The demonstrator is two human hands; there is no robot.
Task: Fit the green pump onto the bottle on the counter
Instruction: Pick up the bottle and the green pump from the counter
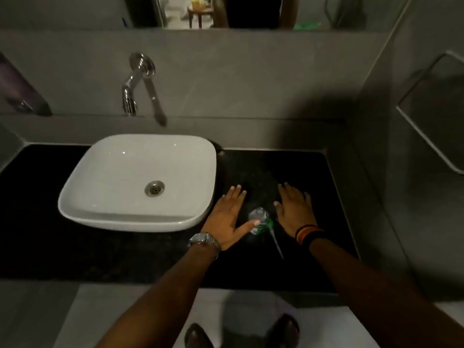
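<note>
A small clear bottle (258, 216) stands on the black counter (288, 169), seen from above, between my two hands. The green pump (270, 224) lies against its near side, and its thin tube (277, 244) trails toward the counter's front edge. My left hand (227, 217) rests flat and open on the counter to the left, with the thumb tip touching or almost touching the bottle. My right hand (293, 209) lies flat and open just to the right of the bottle, holding nothing.
A white basin (82, 194) sits on the counter to the left, with a chrome wall tap (140, 79) above it. Grey walls close in behind and on the right. A mirror (251, 11) runs along the top. The floor and my shoes show below the counter edge.
</note>
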